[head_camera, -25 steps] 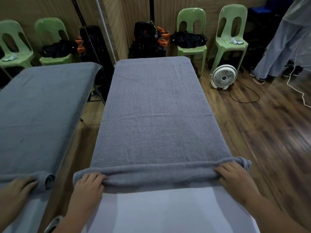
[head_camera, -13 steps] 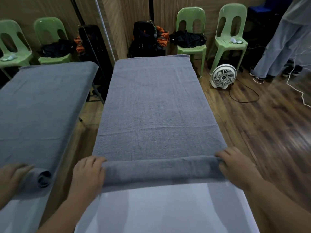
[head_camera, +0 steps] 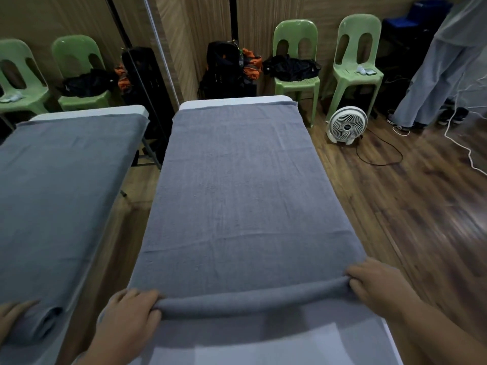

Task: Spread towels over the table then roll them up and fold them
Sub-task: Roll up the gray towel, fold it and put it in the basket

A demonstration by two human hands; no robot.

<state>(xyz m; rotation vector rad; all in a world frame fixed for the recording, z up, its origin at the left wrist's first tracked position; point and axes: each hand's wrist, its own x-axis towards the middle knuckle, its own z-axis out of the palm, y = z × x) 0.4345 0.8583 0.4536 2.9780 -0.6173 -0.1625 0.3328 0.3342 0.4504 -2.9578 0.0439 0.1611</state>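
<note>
Lying lengthwise on table (head_camera: 234, 100) — towel (head_camera: 242, 185) — roll crosswise.

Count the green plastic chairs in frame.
2 real: a chair with a black bag, a second chair right of it behind the fan. Two more at left are mirror reflections; none seems hidden.

Grey towel (head_camera: 245, 196) spread along the white worktop (head_camera: 263, 346), its near edge rolled into a narrow tube. Left hand (head_camera: 129, 320) and right hand (head_camera: 376, 283) grip opposite ends of the roll. White fan (head_camera: 346, 125) stands on the floor.
</note>
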